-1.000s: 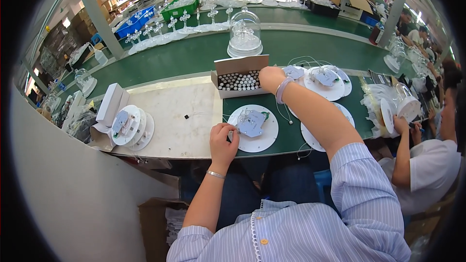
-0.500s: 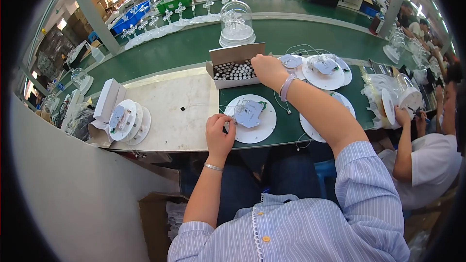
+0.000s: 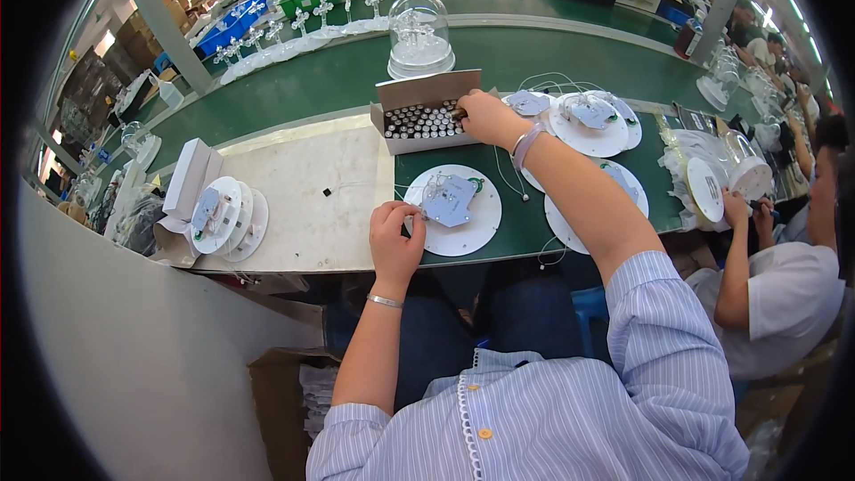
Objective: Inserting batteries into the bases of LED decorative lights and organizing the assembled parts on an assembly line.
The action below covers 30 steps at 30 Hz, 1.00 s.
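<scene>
Beneath the fingertips of the right hand [image 3: 490, 118], an open box [image 3: 436, 142] is holding metallic cylinders [image 3: 426, 130]; whether those fingers are grasping one, I can't make out. Just right of the fingers of the left hand [image 3: 397, 240], a white disc [image 3: 477, 230] is bearing a grey plate [image 3: 448, 199]; that thumb and forefinger are bending together, their hold unclear.

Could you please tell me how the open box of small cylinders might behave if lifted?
The box would probably feel heavy for its size, since many metallic-looking cylinders are packed in it. Its thin, card-like walls may flex when squeezed. With its flap up, cylinders could spill and roll if it tipped.
</scene>
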Motion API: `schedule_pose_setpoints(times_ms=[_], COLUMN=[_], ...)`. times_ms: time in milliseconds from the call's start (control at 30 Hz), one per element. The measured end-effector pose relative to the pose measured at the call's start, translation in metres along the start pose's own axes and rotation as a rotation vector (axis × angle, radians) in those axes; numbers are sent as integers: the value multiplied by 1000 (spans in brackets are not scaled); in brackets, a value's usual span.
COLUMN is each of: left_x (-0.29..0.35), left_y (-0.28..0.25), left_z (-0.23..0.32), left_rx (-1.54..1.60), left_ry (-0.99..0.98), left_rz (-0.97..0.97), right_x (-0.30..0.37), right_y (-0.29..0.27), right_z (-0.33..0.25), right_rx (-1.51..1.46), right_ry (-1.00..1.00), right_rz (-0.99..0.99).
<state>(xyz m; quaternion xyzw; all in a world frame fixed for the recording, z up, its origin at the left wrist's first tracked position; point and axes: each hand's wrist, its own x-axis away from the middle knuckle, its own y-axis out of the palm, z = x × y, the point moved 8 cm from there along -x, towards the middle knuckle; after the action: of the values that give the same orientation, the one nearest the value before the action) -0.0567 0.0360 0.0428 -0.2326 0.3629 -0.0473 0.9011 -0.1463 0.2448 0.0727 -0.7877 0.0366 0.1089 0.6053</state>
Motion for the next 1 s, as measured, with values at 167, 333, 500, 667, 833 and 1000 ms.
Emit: schedule_pose_setpoints(times_ms=[167, 333, 500, 667, 833, 1000], left_x=[0, -1, 1, -2, -1, 1], left_y=[-4, -5, -6, -4, -2, -5], left_z=[-2, 0, -2, 2, 1, 0], left_rx=[4, 10, 13, -4, -5, 4], left_ry=[2, -12, -12, -4, -16, -16], left_rz=[20, 13, 25, 32, 4, 24], right_x=[3, 4, 0, -2, 0, 10], right_y=[-3, -6, -8, -3, -12, -39], right_z=[-12, -20, -13, -22, -5, 12], right_rx=[170, 286, 136, 310, 103, -295], right_ry=[7, -75, -103, -195, -118, -10], right_rz=[54, 32, -9, -22, 151, 395])
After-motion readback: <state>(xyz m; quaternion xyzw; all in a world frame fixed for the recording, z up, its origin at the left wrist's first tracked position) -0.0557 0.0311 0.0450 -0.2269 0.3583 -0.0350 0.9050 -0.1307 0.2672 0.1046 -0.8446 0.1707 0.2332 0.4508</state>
